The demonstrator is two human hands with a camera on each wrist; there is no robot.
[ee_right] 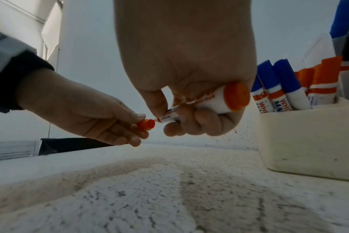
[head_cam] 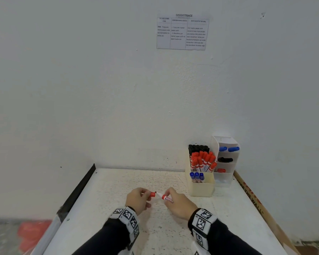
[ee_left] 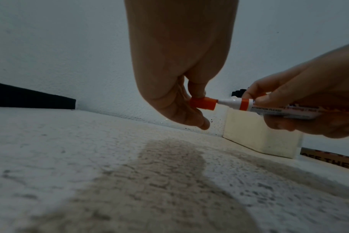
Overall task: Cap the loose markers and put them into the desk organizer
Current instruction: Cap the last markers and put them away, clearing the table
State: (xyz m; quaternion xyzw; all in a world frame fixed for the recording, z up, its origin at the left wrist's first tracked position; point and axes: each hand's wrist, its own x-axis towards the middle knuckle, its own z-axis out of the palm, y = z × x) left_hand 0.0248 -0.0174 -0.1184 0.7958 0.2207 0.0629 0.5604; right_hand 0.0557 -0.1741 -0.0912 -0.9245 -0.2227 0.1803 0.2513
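Above the counter [head_cam: 103,227], capping step: left hand [head_cam: 137,199] pinches red cap [ee_left: 203,103], seemingly part-seated; right hand [head_cam: 180,204] grips marker [ee_left: 269,108]; next, push home.

The head view looks down and forward from above onto the table [head_cam: 103,199], both hands small and central, the wall beyond. The left wrist view sits low over the table, close behind the left hand [ee_left: 175,75], facing past its fingertips. The right wrist view does likewise behind the right hand [ee_right: 189,66]. All 3 views share the marker [head_cam: 166,197] between the fingertips.
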